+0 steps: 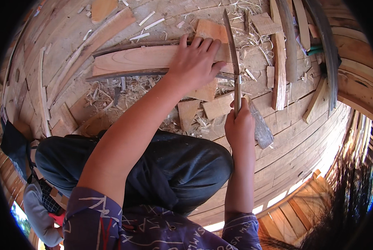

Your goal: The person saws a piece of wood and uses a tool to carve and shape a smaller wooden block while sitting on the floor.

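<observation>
A long, pale wooden board [132, 58] with dark bark-like edges lies crosswise on the floor. My left hand [197, 60] presses on its right part, fingers bent over the far edge and thumb toward the near side. In my right hand [240, 125] is the handle of a handsaw [232, 46], fingers wrapped round it. The narrow blade points away from me and crosses the board near its right end, just right of my left hand. Whether the teeth have cut into the wood cannot be made out. Under the board sits a flat wood block [211, 29].
Shavings [140, 98] and offcuts [188, 112] litter the plank floor [286, 141]. A grey wood chunk [261, 127] lies beside my right wrist. Long strips [279, 62] and a curved dark-edged slab [328, 54] lie on the right. Another person's grey sleeve [38, 216] shows at lower left.
</observation>
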